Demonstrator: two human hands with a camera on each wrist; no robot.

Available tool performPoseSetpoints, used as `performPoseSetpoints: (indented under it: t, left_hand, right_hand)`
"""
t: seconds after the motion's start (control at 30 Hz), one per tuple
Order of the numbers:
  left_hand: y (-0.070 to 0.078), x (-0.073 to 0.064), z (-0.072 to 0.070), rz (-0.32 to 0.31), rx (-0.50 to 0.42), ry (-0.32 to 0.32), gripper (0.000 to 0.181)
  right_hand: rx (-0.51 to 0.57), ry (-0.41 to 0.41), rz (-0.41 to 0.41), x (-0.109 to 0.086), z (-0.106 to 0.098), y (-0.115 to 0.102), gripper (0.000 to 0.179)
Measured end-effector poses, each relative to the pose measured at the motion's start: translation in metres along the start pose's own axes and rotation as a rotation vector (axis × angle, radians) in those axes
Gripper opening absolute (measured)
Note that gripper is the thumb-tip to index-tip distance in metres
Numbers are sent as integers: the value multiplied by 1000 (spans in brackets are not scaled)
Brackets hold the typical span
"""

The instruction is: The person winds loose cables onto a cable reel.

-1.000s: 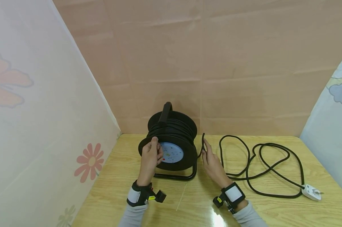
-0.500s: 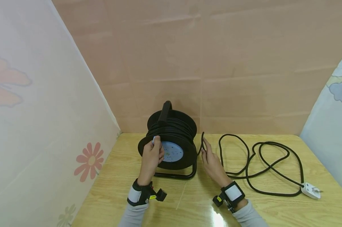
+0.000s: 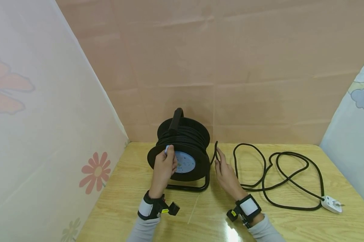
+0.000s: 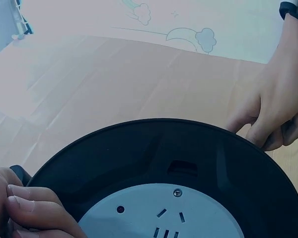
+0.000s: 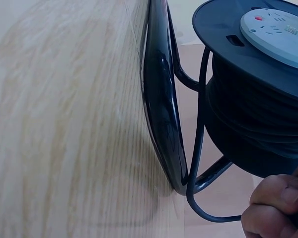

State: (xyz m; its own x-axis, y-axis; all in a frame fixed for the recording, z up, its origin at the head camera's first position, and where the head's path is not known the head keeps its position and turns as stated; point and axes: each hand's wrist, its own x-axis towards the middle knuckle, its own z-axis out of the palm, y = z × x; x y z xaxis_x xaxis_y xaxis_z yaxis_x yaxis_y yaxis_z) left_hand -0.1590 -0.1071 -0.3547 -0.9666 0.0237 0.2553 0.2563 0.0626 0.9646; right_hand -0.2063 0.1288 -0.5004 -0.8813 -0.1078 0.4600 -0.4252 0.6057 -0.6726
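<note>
Cable reel [image 3: 189, 143] stands on a wood-grain tabletop [image 3: 201, 218], creased backdrop [image 3: 245, 74] behind.

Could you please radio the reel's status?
Left grip on blue knob; right grip holding cable; reel on its stand; loose loops overlap, possible snag.

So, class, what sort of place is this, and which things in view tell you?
Probably a small staged recording space: a wood-grain table stands before a creased brown backdrop, a flower-printed white sheet screens the left side, and the person wears wrist cameras.
</note>
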Motion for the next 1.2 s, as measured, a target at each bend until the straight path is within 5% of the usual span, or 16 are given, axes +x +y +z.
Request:
performPoseSetpoints:
  t: [0.43, 0.7, 1.2]
  left_hand:
    - [3, -2, 7, 32, 20, -8, 53]
    - [4, -2, 12, 50, 18, -18, 53]
    - [3, -4, 27, 78, 15, -72, 53]
  right_hand:
    - [-14, 86, -24, 2, 0, -4, 47]
    - [29, 99, 52, 0, 0, -9, 46]
    - [10, 108, 27, -3, 1, -10, 43]
